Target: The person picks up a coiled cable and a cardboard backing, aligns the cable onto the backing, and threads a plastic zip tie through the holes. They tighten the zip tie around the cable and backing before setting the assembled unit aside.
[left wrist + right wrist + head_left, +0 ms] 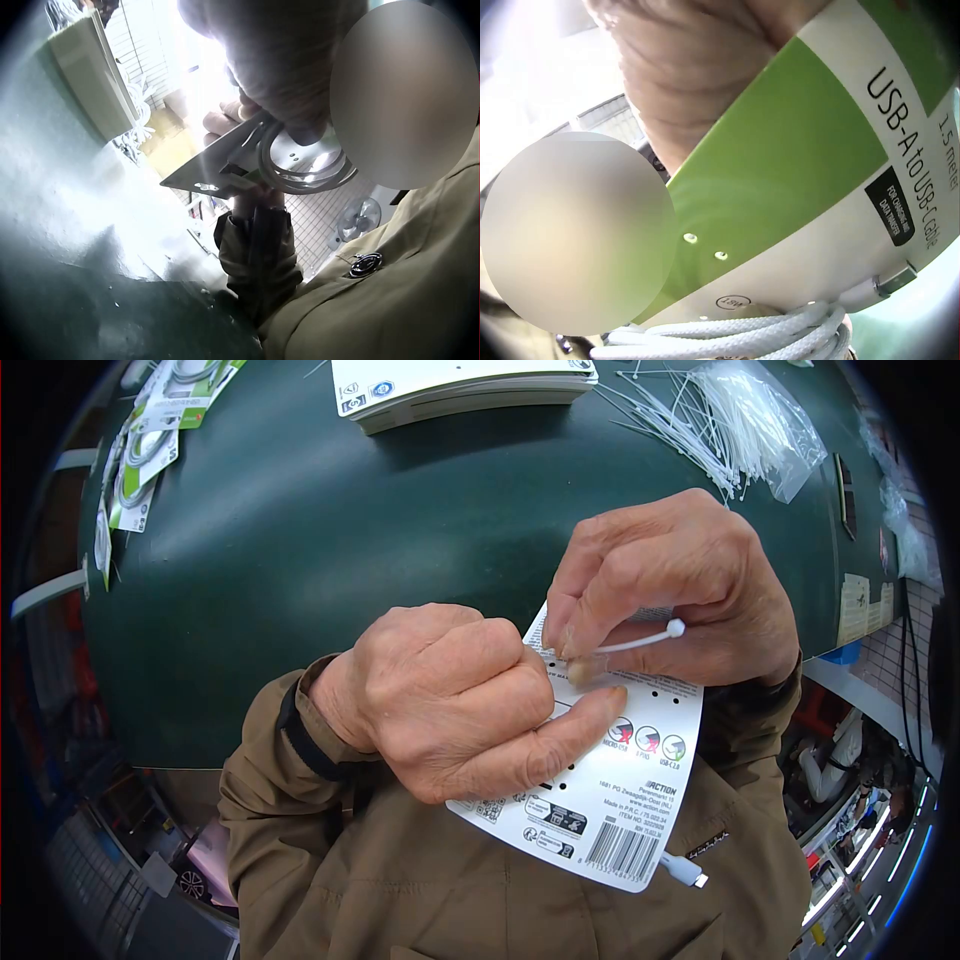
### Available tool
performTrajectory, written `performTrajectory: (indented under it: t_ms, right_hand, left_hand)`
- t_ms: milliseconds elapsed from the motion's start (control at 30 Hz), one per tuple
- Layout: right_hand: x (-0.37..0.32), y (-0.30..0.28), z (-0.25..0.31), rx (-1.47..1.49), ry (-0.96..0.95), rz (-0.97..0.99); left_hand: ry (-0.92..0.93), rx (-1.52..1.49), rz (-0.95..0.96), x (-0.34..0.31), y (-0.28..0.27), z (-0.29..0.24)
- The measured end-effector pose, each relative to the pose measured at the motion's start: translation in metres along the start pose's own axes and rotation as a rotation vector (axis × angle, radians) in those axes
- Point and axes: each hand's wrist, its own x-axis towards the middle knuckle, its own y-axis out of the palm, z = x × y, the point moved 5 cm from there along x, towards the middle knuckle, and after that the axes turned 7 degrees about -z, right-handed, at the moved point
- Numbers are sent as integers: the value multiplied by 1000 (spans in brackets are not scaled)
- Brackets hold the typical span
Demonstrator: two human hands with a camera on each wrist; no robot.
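Note:
A white printed card [620, 810] is held tilted in front of the person's torso, its barcode side up. On its green and white front [795, 135], a coiled pale USB-A to USB-C cable [765, 337] lies against the card. One plug [685, 870] pokes out past the lower edge. The left hand [460, 700] grips the card with curled fingers, little finger lying across its face. Over the card's upper part, the right hand [680, 580] pinches a white cable tie [645, 638] whose head sticks up. Where the fingertips of both hands meet, the tie's other end is hidden.
At the far side of the dark green table [280, 510] stands a stack of white cards [470, 410]. Loose cable ties [670, 435] spill from a clear plastic bag [770, 430] at the far right. Carded cables [150, 450] lie along the left edge.

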Motion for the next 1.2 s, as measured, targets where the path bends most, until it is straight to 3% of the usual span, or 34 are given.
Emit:
performTrajectory:
  t_ms: [467,567,700,733,800,867,967,1200]
  right_hand:
    - [1,-8,-12,61,27,11]
    - [-2,-17,-8,180,74,-405]
    - [-21,-53,-8,-73,-298,-912]
    - [-21,-54,-4,-109,-365,-950]
    - [-23,-49,7,-176,-497,-1022]
    - [-16,-37,17,-387,-581,-874]
    - [-4,-16,22,-628,-668,-727]
    - [1,1,11,-1015,-676,-785]
  left_hand:
    - [-79,-5,-82,1,2,8]
    - [-172,-54,-70,5,-3,15]
    - [-358,-39,-361,7,-12,33]
    - [-398,3,-413,2,-11,37]
    - [-418,267,-285,-6,-19,48]
    - [-557,238,-252,-5,-20,64]
    - [-1029,-702,-901,12,-11,83]
    - [-1014,-821,-956,24,9,91]
